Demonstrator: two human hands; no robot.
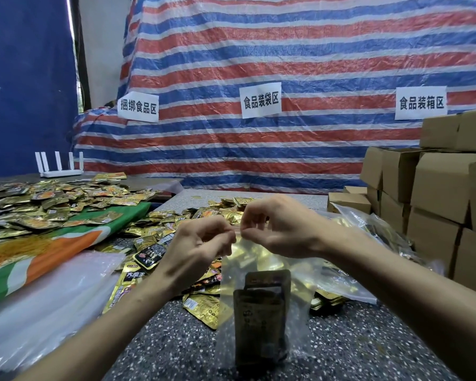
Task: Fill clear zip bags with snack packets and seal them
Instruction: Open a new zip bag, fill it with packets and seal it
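A clear zip bag (254, 259) hangs upright over the speckled table (355, 350), with several dark snack packets (261, 317) stacked in its lower part. My left hand (204, 243) and my right hand (275, 224) both pinch the bag's top edge, their fingertips almost touching at the middle of the zip. Loose gold and black snack packets (154, 235) lie heaped on the table behind and to the left of the bag.
A pile of empty clear bags (47, 292) lies at the left, beside a green and orange sack (66, 243) covered with packets. Filled clear bags (368, 224) lie at the right, before stacked cardboard boxes (437, 188). A white router (59, 167) stands far left.
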